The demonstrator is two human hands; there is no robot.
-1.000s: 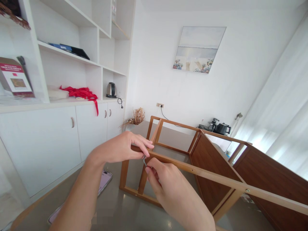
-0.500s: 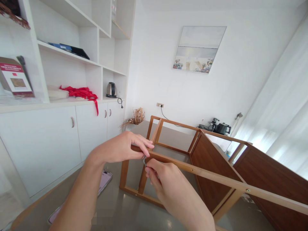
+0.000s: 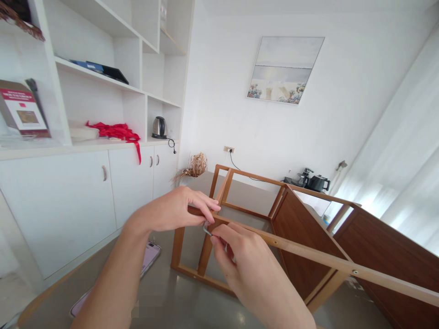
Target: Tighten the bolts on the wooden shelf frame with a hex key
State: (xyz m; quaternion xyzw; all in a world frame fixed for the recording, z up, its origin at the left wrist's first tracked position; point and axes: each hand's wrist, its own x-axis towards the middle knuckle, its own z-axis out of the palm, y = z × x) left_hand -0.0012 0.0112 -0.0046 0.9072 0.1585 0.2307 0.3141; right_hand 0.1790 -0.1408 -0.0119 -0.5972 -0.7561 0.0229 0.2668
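A small L-shaped metal hex key (image 3: 207, 230) sits at the near rail of a wooden frame (image 3: 302, 250). My right hand (image 3: 245, 260) pinches its free end between thumb and index finger, the other fingers curled. My left hand (image 3: 176, 208) reaches over the corner of the frame, thumb and index finger closed around the key's bend. Its other fingertips rest near the wooden crosspiece. The fastener under the left fingers is hidden. Further along the rail, a bolt head (image 3: 355, 272) shows in a hole. The frame lies on its side and has brown panels (image 3: 308, 224).
The frame rests on a grey table (image 3: 178, 301). A phone (image 3: 151, 257) lies partly under my left forearm. White cabinets (image 3: 75, 205) with shelves stand at left, holding a kettle (image 3: 159, 127) and red ribbon (image 3: 118, 131). A black kettle (image 3: 318, 183) stands at the back right.
The free end of the hex key has swung slightly to the right with my right hand, so it slants more. My left hand stays in place.
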